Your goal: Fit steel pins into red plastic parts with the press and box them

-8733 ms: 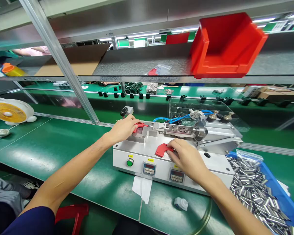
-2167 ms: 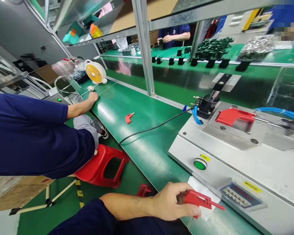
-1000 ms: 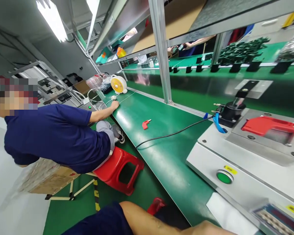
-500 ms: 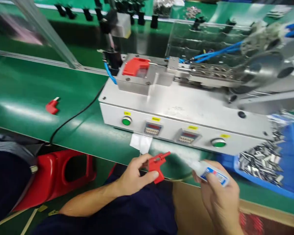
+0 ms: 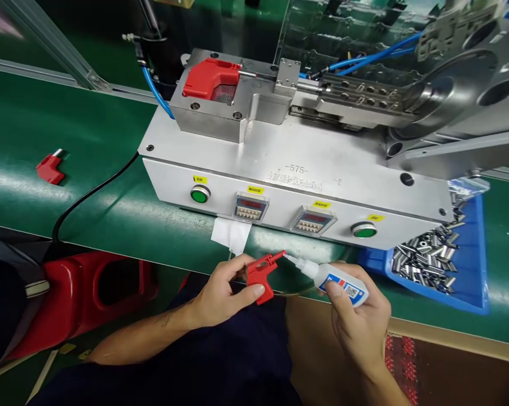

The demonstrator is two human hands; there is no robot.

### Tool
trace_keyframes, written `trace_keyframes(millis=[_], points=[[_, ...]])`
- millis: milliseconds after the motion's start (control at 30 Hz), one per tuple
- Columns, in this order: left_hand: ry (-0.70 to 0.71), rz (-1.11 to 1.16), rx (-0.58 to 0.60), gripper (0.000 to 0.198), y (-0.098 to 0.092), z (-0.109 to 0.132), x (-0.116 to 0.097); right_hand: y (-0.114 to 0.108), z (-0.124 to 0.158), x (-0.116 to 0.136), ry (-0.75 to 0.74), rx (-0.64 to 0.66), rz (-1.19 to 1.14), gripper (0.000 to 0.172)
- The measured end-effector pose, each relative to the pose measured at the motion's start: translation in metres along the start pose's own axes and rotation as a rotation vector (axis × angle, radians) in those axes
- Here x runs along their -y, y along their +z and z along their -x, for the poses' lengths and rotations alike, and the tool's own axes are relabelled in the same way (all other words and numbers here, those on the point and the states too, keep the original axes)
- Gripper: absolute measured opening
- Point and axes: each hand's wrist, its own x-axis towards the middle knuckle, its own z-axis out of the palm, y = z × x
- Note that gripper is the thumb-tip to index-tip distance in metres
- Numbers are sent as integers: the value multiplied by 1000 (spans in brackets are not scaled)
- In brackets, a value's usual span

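Between the thumb and fingers of my left hand (image 5: 227, 293) is a red plastic pistol-shaped part (image 5: 260, 279), its thin stem pointing up and right. My right hand (image 5: 360, 321) grips a small white glue bottle (image 5: 341, 285) with a blue and red label. The bottle lies nearly level, its narrow nozzle at the tip of the red stem; whether they touch I cannot tell. Behind both hands stands a metal press machine (image 5: 297, 163). In its fixture sits another red part (image 5: 210, 79), lined up with a metal rod.
A blue bin (image 5: 470, 282) of short metal tubes (image 5: 428, 254) stands right of the machine. Another red part (image 5: 50, 168) with a metal tip lies on the green bench (image 5: 110, 135) at left, near a black cable (image 5: 93, 194). A red stool (image 5: 80, 293) and a seated person are at lower left.
The glue bottle has moved left, bringing its nozzle to the red stem's tip. My left hand still holds the red part. The view has shifted, so the machine appears higher and further left.
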Motion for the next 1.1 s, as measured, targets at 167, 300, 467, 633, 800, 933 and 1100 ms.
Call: trace_keyframes(millis=[167, 300, 467, 633, 800, 933, 1100], points=[[-25, -31, 3, 24, -1, 1, -1, 0, 1, 3, -17, -9, 22, 32], [-24, -52, 1, 25, -1, 1, -2, 1, 2, 6, -18, -9, 30, 30], [-10, -53, 7, 21, -1, 1, -2, 1, 1, 6, -32, -4, 33, 29], [-13, -68, 7, 23, -1, 0, -2, 2, 1, 6, -38, 6, 28, 27], [-27, -99, 2, 28, -2, 1, -1, 2, 0, 8, -15, 7, 48, 30], [-12, -86, 8, 24, -3, 1, 0, 1, 1, 8, -30, 7, 47, 26], [-15, -90, 5, 26, -3, 1, 1, 1, 2, 8, -26, 4, 73, 25]])
